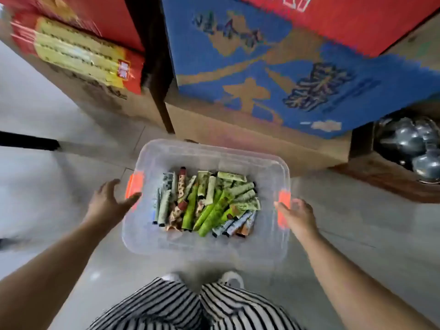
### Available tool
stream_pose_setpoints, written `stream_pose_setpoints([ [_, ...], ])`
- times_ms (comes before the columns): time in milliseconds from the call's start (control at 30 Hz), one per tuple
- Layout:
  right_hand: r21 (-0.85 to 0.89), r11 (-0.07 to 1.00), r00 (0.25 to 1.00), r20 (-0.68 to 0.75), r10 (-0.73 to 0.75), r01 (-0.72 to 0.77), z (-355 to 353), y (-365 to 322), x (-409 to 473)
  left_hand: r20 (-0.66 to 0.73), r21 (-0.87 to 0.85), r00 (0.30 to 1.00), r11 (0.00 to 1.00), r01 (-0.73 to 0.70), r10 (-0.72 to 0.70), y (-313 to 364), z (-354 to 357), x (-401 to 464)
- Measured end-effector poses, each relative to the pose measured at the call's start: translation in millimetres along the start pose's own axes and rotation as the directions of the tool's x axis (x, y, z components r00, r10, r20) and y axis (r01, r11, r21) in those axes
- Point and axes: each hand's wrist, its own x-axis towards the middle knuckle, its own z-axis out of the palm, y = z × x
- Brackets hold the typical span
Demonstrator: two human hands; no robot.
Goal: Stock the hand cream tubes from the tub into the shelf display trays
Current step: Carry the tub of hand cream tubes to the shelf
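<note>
A pale tiled floor (pixel 59 177) fills most of the view. At the far side stand big cardboard cartons: a blue-printed carton (pixel 273 75) in the middle with a red carton (pixel 357 17) on top of it, and a red and yellow carton (pixel 78 51) to the far left. At the far right, a low wooden shelf holds grey metal kettles (pixel 412 144), blurred.

On the floor, near the blue-printed carton, sits a clear plastic tub (pixel 209 244) with no lid and 2 orange latches, the left latch (pixel 134 184) and the right latch (pixel 283 208). The hand cream tubes (pixel 207 203) lie loose in a heap inside the tub, mostly green, with some grey-blue ones and a few brown-patterned ones among them.

Striped trousers (pixel 190 308) and the toes of white shoes (pixel 232 278) show at the near edge, just behind the tub.

The left hand (pixel 108 201) is beside the tub's left side, fingers (pixel 132 198) spread apart and straight, the tips at the left latch; whether they touch it I cannot tell. The right hand (pixel 300 217) is at the tub's right side against the right latch, its fingers bent toward the rim; the blur hides whether they grip.
</note>
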Motion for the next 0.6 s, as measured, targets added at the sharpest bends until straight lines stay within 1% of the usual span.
stream_pose_setpoints([
  [67,0.165,0.984,0.998,-0.001,0.064,-0.063,20,14,23,-0.032,-0.079,0.998,0.995,0.056,-0.059,-19,14,26],
  [100,0.245,0.966,0.996,0.042,0.074,-0.082,28,20,34,0.009,-0.15,0.995,0.984,0.101,-0.1,-29,22,40],
  [133,0.332,0.937,0.991,0.114,0.071,-0.105,32,23,43,0.082,-0.263,0.986,0.952,0.159,-0.143,-36,28,49],
  [167,0.408,0.904,0.983,0.174,0.06,-0.128,36,27,49,0.178,-0.387,0.972,0.897,0.213,-0.154,-45,34,57],
  [200,0.468,0.873,0.975,0.221,0.038,-0.14,39,31,50,0.275,-0.462,0.948,0.843,0.277,-0.16,-52,39,62],
  [233,0.493,0.863,0.975,0.222,-0.003,-0.109,40,36,51,0.348,-0.531,0.93,0.792,0.3,-0.119,-59,44,66],
  [267,0.479,0.875,0.982,0.189,-0.026,-0.069,38,38,49,0.371,-0.581,0.925,0.755,0.304,-0.087,-62,47,69],
  [333,0.459,0.888,0.993,0.104,-0.053,0.0,29,42,44,0.33,-0.644,0.943,0.72,0.256,-0.041,-67,49,73],
  [400,0.444,0.896,0.997,0.063,-0.046,0.013,19,40,36,0.229,-0.674,0.973,0.718,0.173,-0.02,-64,47,67],
  [467,0.432,0.902,0.995,0.079,-0.053,0.014,14,36,30,0.125,-0.656,0.992,0.75,0.086,-0.005,-61,45,62],
  [533,0.43,0.903,0.992,0.115,-0.05,-0.004,14,33,27,0.073,-0.625,0.997,0.78,0.04,0.008,-54,44,57],
  [600,0.464,0.883,0.989,0.148,-0.007,-0.063,16,29,28,0.022,-0.582,1.0,0.813,0.0,0.016,-45,44,53],
])
